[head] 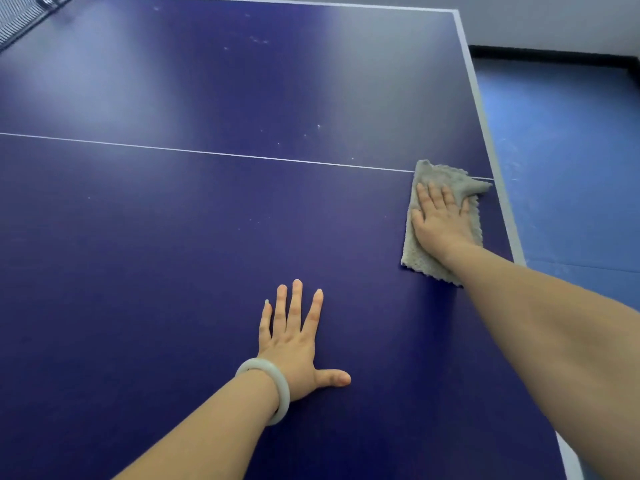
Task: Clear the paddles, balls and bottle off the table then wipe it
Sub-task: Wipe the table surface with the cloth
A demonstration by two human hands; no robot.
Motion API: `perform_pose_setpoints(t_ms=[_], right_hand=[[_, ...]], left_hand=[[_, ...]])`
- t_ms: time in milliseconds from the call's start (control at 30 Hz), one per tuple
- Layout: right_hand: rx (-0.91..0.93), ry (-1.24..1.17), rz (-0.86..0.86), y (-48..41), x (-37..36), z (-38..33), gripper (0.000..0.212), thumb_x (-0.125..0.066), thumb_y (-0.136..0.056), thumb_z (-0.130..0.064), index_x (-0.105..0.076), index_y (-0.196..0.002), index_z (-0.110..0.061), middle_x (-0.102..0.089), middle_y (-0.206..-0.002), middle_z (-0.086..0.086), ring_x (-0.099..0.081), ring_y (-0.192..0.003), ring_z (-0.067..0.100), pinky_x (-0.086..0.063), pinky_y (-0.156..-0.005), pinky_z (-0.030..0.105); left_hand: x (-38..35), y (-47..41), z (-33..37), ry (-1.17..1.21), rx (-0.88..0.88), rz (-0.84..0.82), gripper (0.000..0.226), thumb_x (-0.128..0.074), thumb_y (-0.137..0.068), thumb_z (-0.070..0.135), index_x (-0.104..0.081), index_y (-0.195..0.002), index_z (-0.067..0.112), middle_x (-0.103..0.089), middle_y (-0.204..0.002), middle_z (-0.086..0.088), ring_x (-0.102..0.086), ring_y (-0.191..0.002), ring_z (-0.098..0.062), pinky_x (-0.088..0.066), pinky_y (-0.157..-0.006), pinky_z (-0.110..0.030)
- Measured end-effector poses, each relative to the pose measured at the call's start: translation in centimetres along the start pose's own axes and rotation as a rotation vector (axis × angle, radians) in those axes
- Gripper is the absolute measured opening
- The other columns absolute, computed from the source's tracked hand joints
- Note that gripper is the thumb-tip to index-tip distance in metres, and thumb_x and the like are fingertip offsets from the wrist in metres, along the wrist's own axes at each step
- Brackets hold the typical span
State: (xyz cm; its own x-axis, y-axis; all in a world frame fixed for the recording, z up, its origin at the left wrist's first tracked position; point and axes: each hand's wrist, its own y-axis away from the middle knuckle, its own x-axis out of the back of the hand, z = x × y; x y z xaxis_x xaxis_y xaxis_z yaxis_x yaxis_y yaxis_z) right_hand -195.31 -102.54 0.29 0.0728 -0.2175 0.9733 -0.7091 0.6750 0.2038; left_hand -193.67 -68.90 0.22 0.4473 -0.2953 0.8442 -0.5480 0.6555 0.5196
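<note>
Rests the left grip (294, 344) flat on the dark blue table (173, 237) at the near side, fingers straight and spread, thumb out to the right, holding nothing; wears a pale bracelet (273, 386) at that wrist. Reaches the right arm farther out and to the right, close to the table's white edge band (485, 116). Presses the right grip (441, 216) palm-down on a grey cloth (417, 252), fingers straight and close together, not curled round it. Keeps the cloth spread flat under the palm, long axis running near to far and leaning slightly right at the far end. Leaves cloth showing on all sides of the grip: a near end beside the forearm, a strip along the left, and a far end past the fingertips, rumpled, with one corner pointing right toward the edge band. Covers the cloth's middle with the hand and its near right corner with the forearm. Crosses the thin white centre line (207, 152) with the far end. Cuts off the net (20, 15) at the top left corner, blurred. Shows blue floor (571, 168) beyond the right edge.
</note>
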Motion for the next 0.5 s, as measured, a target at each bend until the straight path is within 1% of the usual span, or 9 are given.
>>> perform_pose_setpoints(t_ms=[67, 133, 167, 200, 233, 267, 367, 467, 500], right_hand=[[0.195, 0.032, -0.016, 1.4, -0.3, -2.1, 0.058, -0.014, -0.102, -0.044, 0.001, -0.157, -0.031, 0.006, -0.165, -0.009, 0.009, -0.151, 0.015, 0.012, -0.120, 0.046], [0.389, 0.058, -0.021, 4.3, -1.1, -2.3, 0.058, -0.016, -0.102, -0.045, 0.000, -0.157, -0.033, 0.004, -0.164, -0.010, 0.009, -0.151, 0.014, 0.012, -0.121, 0.046], [0.449, 0.067, -0.021, 6.0, -1.4, -1.5, 0.058, -0.015, -0.102, -0.046, -0.001, -0.157, -0.034, 0.003, -0.164, -0.011, 0.009, -0.151, 0.012, 0.010, -0.121, 0.045], [0.462, 0.071, -0.009, 7.5, -1.8, -0.2, 0.058, -0.014, -0.101, -0.047, -0.002, -0.157, -0.034, 0.003, -0.164, -0.012, 0.009, -0.151, 0.011, 0.008, -0.122, 0.044], [0.427, 0.062, 0.013, 8.7, -2.1, 1.6, 0.058, -0.012, -0.101, -0.049, -0.002, -0.157, -0.035, 0.003, -0.164, -0.013, 0.010, -0.150, 0.009, 0.007, -0.122, 0.043], [0.350, 0.048, 0.031, 9.7, -2.2, 3.4, 0.059, -0.011, -0.100, -0.049, -0.002, -0.157, -0.035, 0.003, -0.164, -0.014, 0.011, -0.150, 0.007, 0.007, -0.122, 0.042], [0.071, 0.018, 0.048, 10.4, -2.0, 6.5, 0.060, -0.015, -0.100, -0.046, -0.002, -0.157, -0.032, 0.004, -0.164, -0.011, 0.010, -0.150, 0.008, 0.008, -0.122, 0.044], [-0.144, -0.033, 0.066, 10.0, -2.0, 3.0, 0.060, -0.016, -0.102, -0.040, -0.002, -0.158, -0.025, 0.002, -0.165, -0.003, 0.006, -0.152, 0.016, 0.007, -0.122, 0.048], [-0.162, -0.048, 0.072, 10.6, -2.1, 1.1, 0.060, -0.016, -0.102, -0.039, -0.003, -0.158, -0.022, 0.000, -0.166, -0.001, 0.004, -0.152, 0.018, 0.007, -0.121, 0.049]], left_hand=[[0.2, 0.1, 0.0, 0.000, 0.004, -0.011, 0.132, -0.040, -0.057, 0.098, 0.056, -0.123, 0.037, 0.063, -0.133, 0.001, 0.057, -0.124, -0.024, 0.030, -0.107, -0.047], [0.4, 0.2, 0.1, -0.006, 0.007, -0.013, 0.132, -0.041, -0.057, 0.098, 0.056, -0.123, 0.037, 0.063, -0.132, 0.002, 0.056, -0.125, -0.024, 0.030, -0.107, -0.046], [0.4, 0.2, 0.1, -0.010, 0.009, -0.015, 0.132, -0.040, -0.057, 0.098, 0.056, -0.122, 0.037, 0.063, -0.132, 0.002, 0.056, -0.125, -0.025, 0.030, -0.107, -0.046], [0.4, 0.2, 0.1, -0.011, 0.009, -0.015, 0.131, -0.040, -0.057, 0.098, 0.056, -0.122, 0.037, 0.063, -0.132, 0.002, 0.055, -0.126, -0.025, 0.030, -0.107, -0.046], [0.4, 0.2, 0.1, -0.010, 0.008, -0.015, 0.131, -0.040, -0.057, 0.098, 0.056, -0.122, 0.037, 0.063, -0.132, 0.001, 0.055, -0.126, -0.025, 0.031, -0.106, -0.046], [0.4, 0.2, 0.1, -0.008, 0.007, -0.015, 0.131, -0.039, -0.057, 0.098, 0.056, -0.123, 0.037, 0.063, -0.132, 0.001, 0.055, -0.126, -0.025, 0.031, -0.106, -0.046], [0.4, 0.2, 0.2, -0.008, 0.012, -0.016, 0.131, -0.040, -0.057, 0.098, 0.056, -0.123, 0.037, 0.063, -0.132, 0.001, 0.055, -0.126, -0.026, 0.029, -0.108, -0.047], [0.5, 0.2, 0.3, -0.012, 0.022, -0.021, 0.131, -0.040, -0.057, 0.098, 0.056, -0.122, 0.036, 0.064, -0.130, 0.001, 0.053, -0.127, -0.026, 0.027, -0.109, -0.048], [0.5, 0.3, 0.3, -0.014, 0.022, -0.020, 0.131, -0.040, -0.057, 0.098, 0.056, -0.122, 0.036, 0.064, -0.130, 0.001, 0.052, -0.129, -0.026, 0.027, -0.110, -0.048]])
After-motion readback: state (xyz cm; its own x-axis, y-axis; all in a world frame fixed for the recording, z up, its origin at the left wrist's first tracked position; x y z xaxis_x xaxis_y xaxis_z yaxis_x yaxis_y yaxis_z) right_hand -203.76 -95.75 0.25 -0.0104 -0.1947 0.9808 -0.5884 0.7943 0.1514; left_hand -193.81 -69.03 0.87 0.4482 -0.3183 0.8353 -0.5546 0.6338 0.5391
